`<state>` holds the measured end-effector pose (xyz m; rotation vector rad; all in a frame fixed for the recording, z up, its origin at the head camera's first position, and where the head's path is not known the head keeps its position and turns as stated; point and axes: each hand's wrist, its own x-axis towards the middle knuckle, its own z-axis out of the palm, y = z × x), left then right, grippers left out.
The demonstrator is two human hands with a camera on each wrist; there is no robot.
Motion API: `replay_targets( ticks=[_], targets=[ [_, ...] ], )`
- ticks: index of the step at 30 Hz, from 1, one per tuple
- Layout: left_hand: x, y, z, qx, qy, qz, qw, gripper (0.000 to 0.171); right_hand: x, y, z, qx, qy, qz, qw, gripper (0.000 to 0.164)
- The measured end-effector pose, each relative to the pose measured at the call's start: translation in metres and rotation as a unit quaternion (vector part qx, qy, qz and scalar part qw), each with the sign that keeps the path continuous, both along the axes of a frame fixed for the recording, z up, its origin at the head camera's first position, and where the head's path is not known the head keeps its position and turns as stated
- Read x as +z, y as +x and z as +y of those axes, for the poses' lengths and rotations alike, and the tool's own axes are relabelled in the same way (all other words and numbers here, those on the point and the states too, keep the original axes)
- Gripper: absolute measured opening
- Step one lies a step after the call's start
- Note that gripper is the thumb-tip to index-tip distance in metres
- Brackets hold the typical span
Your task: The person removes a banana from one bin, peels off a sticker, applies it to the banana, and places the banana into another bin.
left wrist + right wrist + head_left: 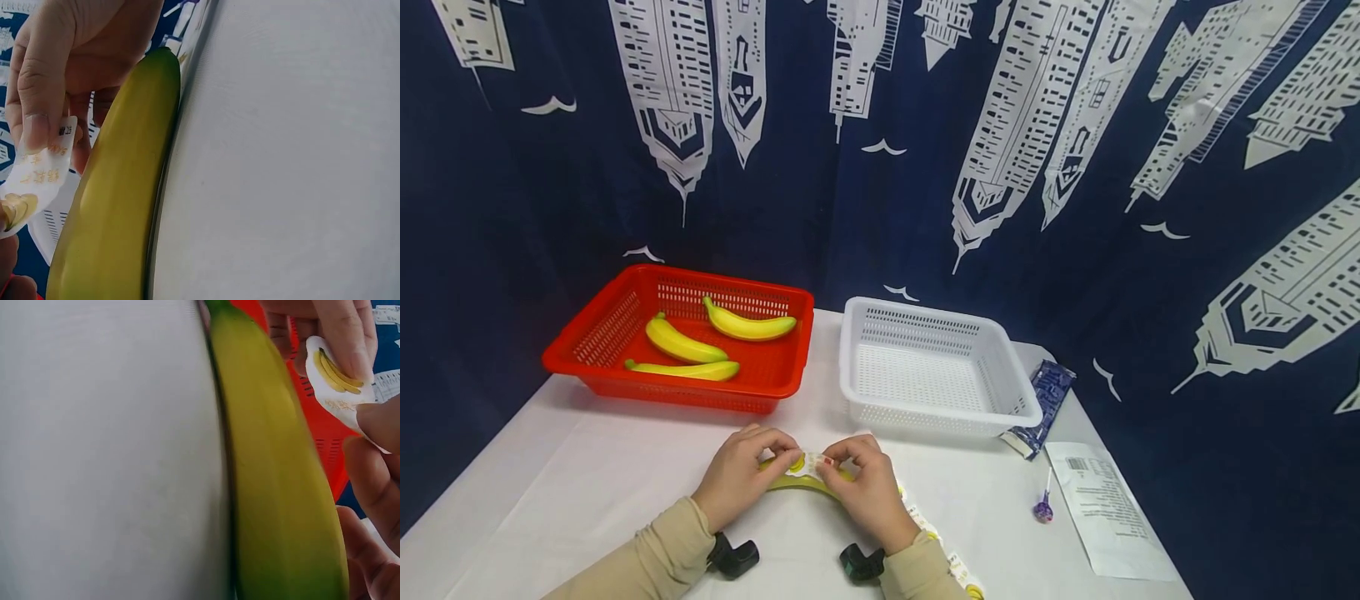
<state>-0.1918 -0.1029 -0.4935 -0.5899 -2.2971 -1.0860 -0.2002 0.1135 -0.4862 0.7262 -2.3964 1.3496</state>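
A yellow banana (805, 482) with green tips lies on the white table in front of me, below both hands. Over it a white banana-printed sticker (812, 467) is stretched between my hands. My left hand (741, 473) pinches one end of the sticker between thumb and fingers. The other end is pinched by my right hand (871, 492). In the right wrist view the sticker (334, 387) stands apart from the banana (275, 462). More stickers on a strip (955, 567) trail along the table beside my right forearm. Whether the held sticker joins that strip is hidden.
Several bananas (685, 342) lie in a red basket (767, 400) at the back left. Right of it stands a white basket (940, 422). A blue packet (1051, 396), a purple lollipop (1042, 510) and a printed white sheet (1101, 517) lie toward the right edge.
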Motion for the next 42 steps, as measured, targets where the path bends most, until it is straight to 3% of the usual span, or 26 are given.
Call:
replay_targets(
  ticks=[11, 24, 28, 33, 42],
  targets=[
    [0.001, 0.002, 0.001, 0.014, -0.023, 0.028, 0.9992, 0.029, -0.004, 0.001, -0.001, 0.000, 0.022, 0.002, 1.000, 0.020],
    [0.002, 0.003, 0.001, 0.050, -0.072, -0.003, 0.9961, 0.034, -0.007, -0.001, -0.003, -0.002, 0.044, 0.021, 0.999, 0.020],
    [0.000, 0.003, 0.001, 0.053, -0.079, -0.014, 0.9954, 0.035, -0.008, -0.001, -0.003, 0.001, 0.053, 0.034, 0.998, 0.021],
    [-0.002, 0.002, 0.001, 0.054, -0.077, 0.001, 0.9956, 0.035, -0.009, -0.001, -0.004, -0.001, 0.066, 0.054, 0.996, 0.024],
    [-0.005, 0.000, 0.002, 0.057, -0.114, -0.020, 0.9916, 0.034, -0.013, 0.001, -0.008, -0.046, 0.129, 0.108, 0.985, 0.028]
  ],
)
